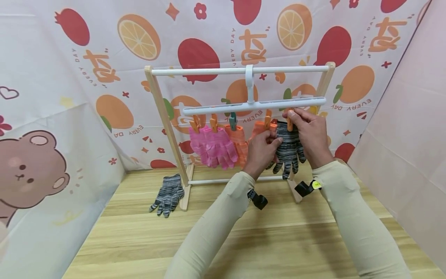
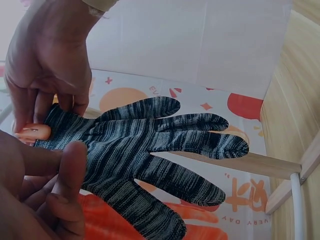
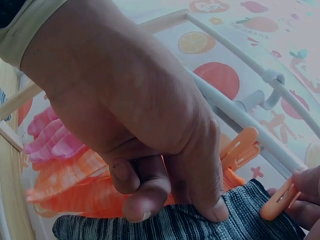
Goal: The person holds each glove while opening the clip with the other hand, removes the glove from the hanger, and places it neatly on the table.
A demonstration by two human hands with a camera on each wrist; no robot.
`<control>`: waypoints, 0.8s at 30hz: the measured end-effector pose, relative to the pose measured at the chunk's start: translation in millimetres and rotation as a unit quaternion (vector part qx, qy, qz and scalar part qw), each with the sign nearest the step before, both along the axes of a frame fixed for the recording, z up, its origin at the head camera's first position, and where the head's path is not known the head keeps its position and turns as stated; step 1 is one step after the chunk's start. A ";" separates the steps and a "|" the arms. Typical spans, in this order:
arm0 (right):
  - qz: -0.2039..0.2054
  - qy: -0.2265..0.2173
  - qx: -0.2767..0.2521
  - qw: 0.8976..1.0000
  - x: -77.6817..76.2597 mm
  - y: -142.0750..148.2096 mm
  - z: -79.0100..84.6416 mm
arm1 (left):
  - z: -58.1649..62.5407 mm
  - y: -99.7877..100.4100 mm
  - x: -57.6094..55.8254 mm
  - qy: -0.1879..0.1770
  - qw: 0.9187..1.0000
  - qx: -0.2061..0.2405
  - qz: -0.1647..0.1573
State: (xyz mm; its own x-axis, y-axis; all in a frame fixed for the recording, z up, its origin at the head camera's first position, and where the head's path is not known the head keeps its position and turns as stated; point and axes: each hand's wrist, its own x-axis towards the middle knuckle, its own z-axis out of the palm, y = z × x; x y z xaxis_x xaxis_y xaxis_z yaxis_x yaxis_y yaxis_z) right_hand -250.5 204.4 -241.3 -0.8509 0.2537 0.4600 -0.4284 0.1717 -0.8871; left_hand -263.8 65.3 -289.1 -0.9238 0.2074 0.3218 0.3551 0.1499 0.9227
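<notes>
A black-and-grey striped knit glove (image 1: pixel 288 149) hangs, fingers down, below the right end of a white hanger (image 1: pixel 216 109). My right hand (image 1: pixel 311 133) pinches an orange clothespin (image 1: pixel 290 121) at the glove's cuff. With thumb and fingers, my left hand (image 1: pixel 262 152) holds the cuff's left edge; in the left wrist view the striped glove (image 2: pixel 145 135) spreads out from between both hands. Just left of it, an orange glove (image 3: pixel 85 187) hangs from another orange clothespin (image 3: pixel 240 147). The right wrist view shows the right fingertips (image 3: pixel 307 182) on the clothespin by the cuff.
The hanger hooks over the top bar (image 1: pixel 202 71) of a wooden rack (image 1: pixel 163 116). Pink gloves (image 1: pixel 212 147) hang at its left, beside a green clothespin (image 1: pixel 233 121) on orange fabric. Another striped glove (image 1: pixel 168 195) lies on the table (image 1: pixel 139 240) by the rack's left foot.
</notes>
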 end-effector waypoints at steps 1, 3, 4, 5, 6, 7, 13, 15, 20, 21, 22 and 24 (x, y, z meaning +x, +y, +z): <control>-0.002 0.002 -0.003 1.000 -0.3 -0.7 0.1 | 0.1 -0.5 0.2 0.001 1.000 -0.001 -0.003; -0.008 0.003 -0.008 1.000 -0.6 -1.9 0.2 | 0.0 -1.6 0.7 0.002 1.000 -0.004 -0.010; -0.010 0.003 -0.012 1.000 -0.6 -2.5 0.1 | -0.1 -2.2 1.0 0.003 1.000 -0.007 -0.014; -0.012 0.003 -0.015 1.000 -0.6 -2.9 -0.1 | -0.4 -2.8 1.4 0.003 1.000 -0.011 -0.017; -0.013 0.005 -0.018 1.000 -0.6 -3.3 -0.4 | -0.8 -3.4 1.7 0.004 1.000 -0.013 -0.020; -0.013 0.007 -0.023 1.000 -0.7 -3.7 -0.8 | -1.2 -3.9 2.0 0.006 1.000 -0.016 -0.021; -0.006 0.032 -0.055 0.998 -2.0 -5.3 -2.6 | -6.4 -7.2 2.7 0.022 0.999 -0.026 -0.033; -0.006 0.037 -0.059 0.998 -2.5 -5.4 -3.3 | -9.3 -8.8 2.6 0.028 0.998 -0.028 -0.041; -0.020 0.040 -0.051 0.998 -2.8 -4.8 -4.5 | -14.6 -13.3 3.0 0.039 0.997 -0.041 -0.053; -0.022 0.040 -0.050 0.998 -2.9 -4.6 -4.6 | -15.2 -14.2 3.3 0.040 0.997 -0.045 -0.053; -0.024 0.039 -0.047 0.998 -2.8 -4.5 -4.6 | -15.9 -15.3 3.8 0.040 0.997 -0.046 -0.054; -0.025 0.036 -0.046 0.998 -2.6 -4.5 -4.8 | -17.3 -17.4 4.2 0.044 0.996 -0.051 -0.054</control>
